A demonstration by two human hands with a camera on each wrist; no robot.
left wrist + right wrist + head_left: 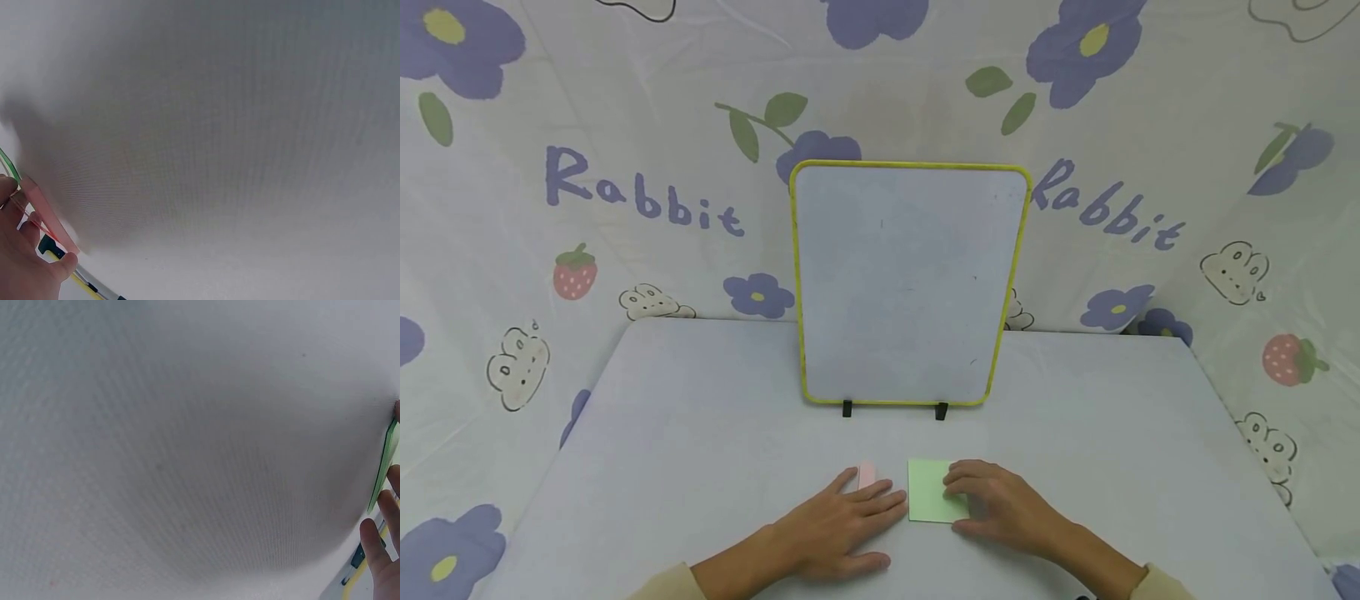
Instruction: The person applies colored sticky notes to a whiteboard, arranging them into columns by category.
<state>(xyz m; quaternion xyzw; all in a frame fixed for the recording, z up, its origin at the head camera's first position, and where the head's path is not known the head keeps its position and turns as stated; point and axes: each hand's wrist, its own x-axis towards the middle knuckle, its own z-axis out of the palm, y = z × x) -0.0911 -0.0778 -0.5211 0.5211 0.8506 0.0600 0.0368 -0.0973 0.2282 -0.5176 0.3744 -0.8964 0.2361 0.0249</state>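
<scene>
A green sticky note pad (927,492) lies on the table in front of me in the head view. My right hand (1007,508) bends its fingers over the pad's right part, with the thumb at its near edge. In the right wrist view the green pad (382,465) shows edge-on beside the fingertips. To the left, a narrow strip of a pink pad (867,475) shows past my left hand (838,529), which covers the rest. The left fingers are spread and nearly straight, pointing right. The pink pad (47,215) sits against those fingers in the left wrist view.
A whiteboard (910,283) with a yellow frame stands upright behind the hands on small black feet (941,411). The white table (700,417) reaches back to a curtain (700,150) printed with flowers, rabbits and strawberries.
</scene>
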